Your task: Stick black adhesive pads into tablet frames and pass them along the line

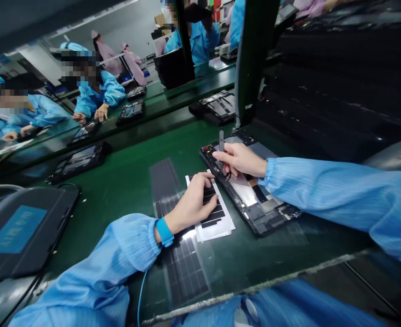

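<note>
From the head camera, the left hand lies palm down on a white backing sheet carrying rows of black rectangular strips. Its grip is open and clasps nothing, and the fingertips press on the upper strips. A blue wrist strap sits at the cuff of the light blue sleeve.

The right hand has its grip closed around a slim grey metal tool, which stands nearly upright. The tool's lower end is hidden behind the fingers at the near edge of an opened black tablet body with a silvery plate inside. This tablet body lies flat on the dark green counter, just right of the white sheet and touching its edge.

A clear film with dark grey strips lies under the left wrist. A black flat case with a blue label rests at the far left.

Further back, more open black tablet bodies lie along the belt. People in blue smocks sit behind it with their hands on their own pieces.
</note>
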The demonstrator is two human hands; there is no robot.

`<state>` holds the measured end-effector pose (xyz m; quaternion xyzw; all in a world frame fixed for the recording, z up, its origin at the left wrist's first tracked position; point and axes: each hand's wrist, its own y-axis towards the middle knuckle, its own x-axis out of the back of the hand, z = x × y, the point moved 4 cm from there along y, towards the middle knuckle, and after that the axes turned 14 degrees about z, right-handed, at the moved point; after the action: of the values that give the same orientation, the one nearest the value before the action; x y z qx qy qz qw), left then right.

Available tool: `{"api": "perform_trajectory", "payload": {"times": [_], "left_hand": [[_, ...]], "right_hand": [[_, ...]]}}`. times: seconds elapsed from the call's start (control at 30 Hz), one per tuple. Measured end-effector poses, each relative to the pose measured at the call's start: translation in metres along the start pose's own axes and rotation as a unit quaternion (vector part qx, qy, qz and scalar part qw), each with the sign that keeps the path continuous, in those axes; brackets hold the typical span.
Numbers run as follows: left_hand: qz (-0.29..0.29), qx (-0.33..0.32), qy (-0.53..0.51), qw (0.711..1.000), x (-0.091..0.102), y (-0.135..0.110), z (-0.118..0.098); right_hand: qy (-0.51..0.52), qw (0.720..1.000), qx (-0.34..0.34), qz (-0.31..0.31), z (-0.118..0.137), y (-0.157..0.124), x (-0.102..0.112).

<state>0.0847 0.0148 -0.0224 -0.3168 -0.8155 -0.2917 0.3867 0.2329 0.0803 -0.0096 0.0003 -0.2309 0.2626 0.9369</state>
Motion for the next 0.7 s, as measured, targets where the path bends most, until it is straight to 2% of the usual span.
{"api": "perform_trajectory", "payload": {"times": [0.37, 0.57, 0.7], "left_hand": [[0.016, -0.021, 0.005, 1.000, -0.001, -0.001, -0.004], [0.071, -0.043, 0.040, 0.996, 0.000, 0.002, -0.013], [0.085, -0.049, 0.080, 0.992, -0.001, 0.002, -0.018]], "right_hand": [[-0.016, 0.999, -0.009, -0.035, 0.002, -0.002, 0.002], [-0.025, 0.999, -0.014, -0.042, 0.005, -0.003, 0.002], [-0.050, 0.997, 0.004, -0.061, 0.008, -0.005, 0.002]]}}
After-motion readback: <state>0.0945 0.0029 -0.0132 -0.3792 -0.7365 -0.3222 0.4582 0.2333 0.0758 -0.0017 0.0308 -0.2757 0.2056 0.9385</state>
